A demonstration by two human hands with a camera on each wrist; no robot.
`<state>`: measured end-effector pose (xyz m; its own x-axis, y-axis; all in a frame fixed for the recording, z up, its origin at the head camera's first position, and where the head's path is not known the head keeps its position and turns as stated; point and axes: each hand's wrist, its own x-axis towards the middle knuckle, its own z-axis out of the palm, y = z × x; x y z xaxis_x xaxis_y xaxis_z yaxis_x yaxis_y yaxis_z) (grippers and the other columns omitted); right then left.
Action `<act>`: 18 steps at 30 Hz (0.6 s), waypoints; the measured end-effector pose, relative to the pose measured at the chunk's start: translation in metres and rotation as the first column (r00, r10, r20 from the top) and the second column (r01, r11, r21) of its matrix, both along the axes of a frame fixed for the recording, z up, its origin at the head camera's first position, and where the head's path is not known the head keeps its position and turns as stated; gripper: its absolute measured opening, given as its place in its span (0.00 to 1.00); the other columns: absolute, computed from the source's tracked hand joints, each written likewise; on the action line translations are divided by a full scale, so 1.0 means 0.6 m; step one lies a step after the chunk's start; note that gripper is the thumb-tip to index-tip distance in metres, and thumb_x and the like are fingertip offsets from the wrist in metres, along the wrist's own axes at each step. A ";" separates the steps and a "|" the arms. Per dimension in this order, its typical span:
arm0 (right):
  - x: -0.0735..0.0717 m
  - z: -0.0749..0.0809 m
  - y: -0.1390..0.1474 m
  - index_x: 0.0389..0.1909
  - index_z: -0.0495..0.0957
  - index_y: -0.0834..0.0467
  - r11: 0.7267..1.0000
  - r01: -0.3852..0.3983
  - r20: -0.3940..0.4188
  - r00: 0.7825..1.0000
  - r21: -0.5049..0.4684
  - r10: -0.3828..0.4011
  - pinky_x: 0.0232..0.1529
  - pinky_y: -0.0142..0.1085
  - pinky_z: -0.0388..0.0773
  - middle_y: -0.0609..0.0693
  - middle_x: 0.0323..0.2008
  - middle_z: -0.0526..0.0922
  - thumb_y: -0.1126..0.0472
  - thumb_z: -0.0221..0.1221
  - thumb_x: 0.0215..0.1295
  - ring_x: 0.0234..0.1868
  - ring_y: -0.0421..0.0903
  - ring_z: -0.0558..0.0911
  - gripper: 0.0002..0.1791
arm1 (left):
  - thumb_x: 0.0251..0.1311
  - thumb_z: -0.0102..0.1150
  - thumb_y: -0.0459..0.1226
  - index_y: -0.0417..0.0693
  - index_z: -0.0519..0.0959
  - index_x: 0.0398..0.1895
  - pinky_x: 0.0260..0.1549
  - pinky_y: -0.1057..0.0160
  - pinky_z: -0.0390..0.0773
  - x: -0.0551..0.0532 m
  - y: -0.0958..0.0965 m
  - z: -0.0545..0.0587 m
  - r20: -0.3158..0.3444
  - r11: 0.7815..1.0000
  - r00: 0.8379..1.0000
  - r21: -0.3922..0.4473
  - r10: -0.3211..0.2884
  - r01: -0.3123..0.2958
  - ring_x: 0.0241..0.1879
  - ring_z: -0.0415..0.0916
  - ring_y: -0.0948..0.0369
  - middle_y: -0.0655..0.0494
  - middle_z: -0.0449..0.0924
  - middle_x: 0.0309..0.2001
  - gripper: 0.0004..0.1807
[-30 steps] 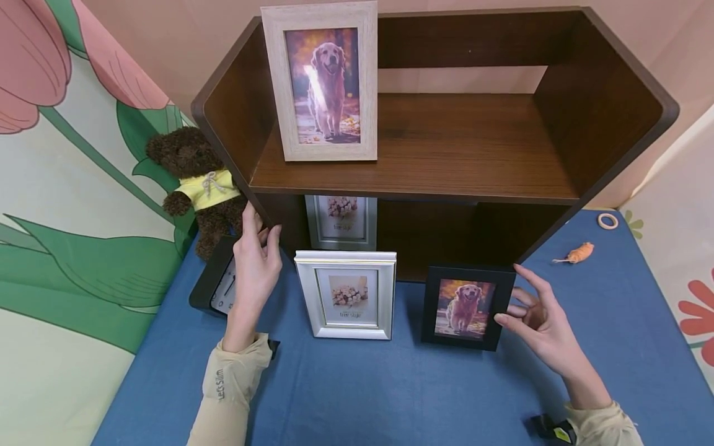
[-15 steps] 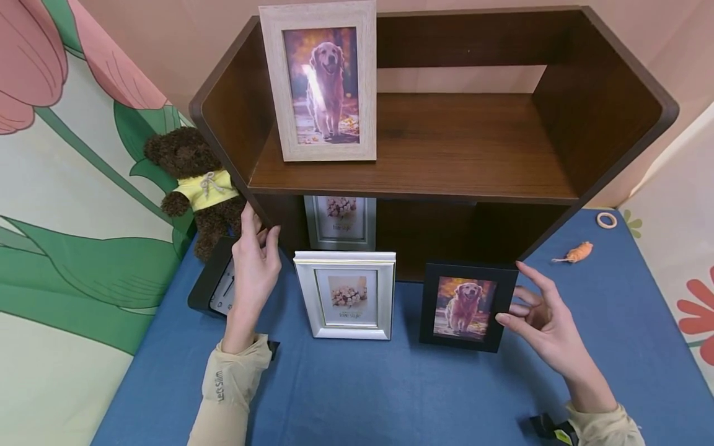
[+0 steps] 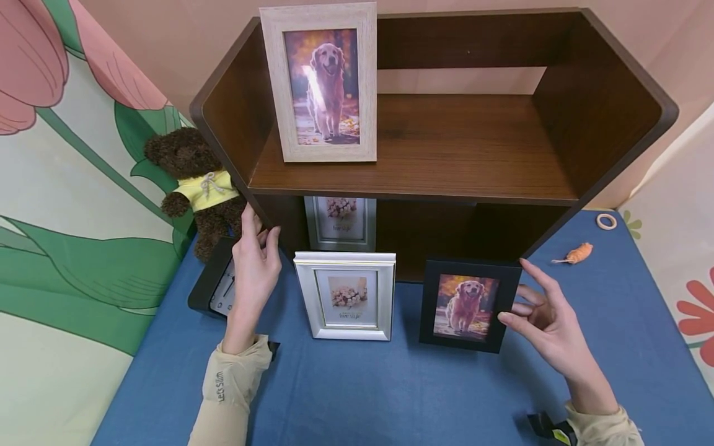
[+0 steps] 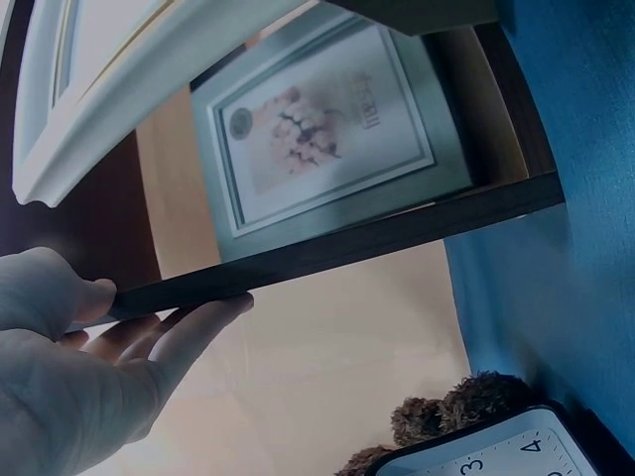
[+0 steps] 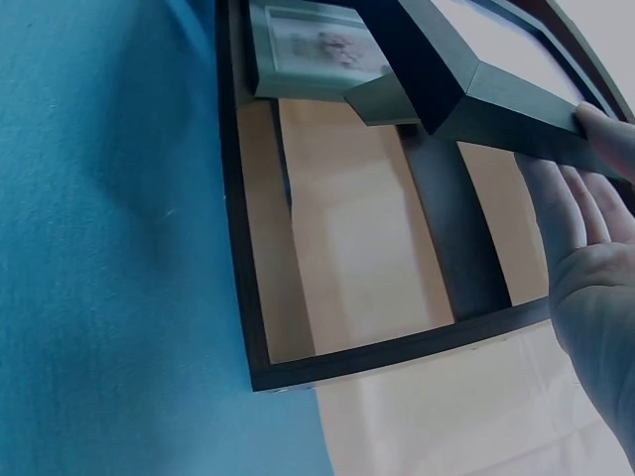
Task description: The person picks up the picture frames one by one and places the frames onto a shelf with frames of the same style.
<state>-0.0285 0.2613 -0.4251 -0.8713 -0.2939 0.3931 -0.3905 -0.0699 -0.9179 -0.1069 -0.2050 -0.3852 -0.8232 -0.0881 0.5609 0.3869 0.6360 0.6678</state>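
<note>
My left hand (image 3: 256,266) grips the left side panel of a dark brown wooden shelf (image 3: 474,136); in the left wrist view thumb and fingers (image 4: 203,332) lie on opposite faces of that board. With thumb and fingers, my right hand (image 3: 549,331) pinches the right edge of a black picture frame (image 3: 432,310) holding a dog photo. This frame is before the shelf, slightly tilted; whether its bottom touches the table cannot be told. To its left a silver picture frame (image 3: 353,331) stands on the blue table. A similar frame (image 3: 342,223) is inside the lower compartment, partly hidden.
A whitewashed picture frame (image 3: 273,93) stands on the upper shelf at left. Left of the shelf are a brown teddy bear (image 3: 206,192) in yellow and a black clock (image 3: 214,285). An orange toy mouse (image 3: 580,253) and a wooden ring (image 3: 607,221) lie at right.
The black picture frame has shifted slightly right and its top right corner has risen a little, along with my right hand. My left hand keeps its hold on the shelf.
</note>
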 end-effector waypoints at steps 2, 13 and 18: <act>0.001 0.004 -0.001 0.85 0.48 0.65 1.000 0.006 -0.004 1.000 0.007 -0.006 0.52 0.30 0.84 0.48 0.63 0.85 0.89 0.59 0.64 0.55 0.42 0.89 0.52 | 0.77 0.55 0.23 0.40 0.58 0.83 0.55 0.33 0.80 0.000 0.000 0.000 -0.004 1.000 1.000 -0.001 -0.001 0.001 0.48 0.86 0.35 0.33 0.76 0.70 0.35; 0.006 0.015 -0.004 0.85 0.50 0.66 0.999 0.041 -0.034 0.999 0.020 -0.041 0.51 0.29 0.84 0.47 0.63 0.85 0.88 0.61 0.65 0.54 0.41 0.89 0.51 | 0.78 0.55 0.24 0.41 0.57 0.84 0.54 0.34 0.81 0.001 0.000 -0.002 -0.008 1.000 1.000 -0.008 -0.003 0.003 0.44 0.87 0.36 0.33 0.76 0.69 0.35; 0.009 0.016 -0.004 0.85 0.51 0.66 0.997 0.071 -0.038 0.997 0.016 -0.071 0.50 0.28 0.83 0.47 0.63 0.85 0.89 0.61 0.63 0.54 0.40 0.89 0.52 | 0.77 0.55 0.23 0.41 0.57 0.84 0.53 0.35 0.82 0.000 0.001 -0.002 -0.013 1.000 1.000 -0.006 0.000 0.000 0.41 0.88 0.37 0.33 0.77 0.68 0.35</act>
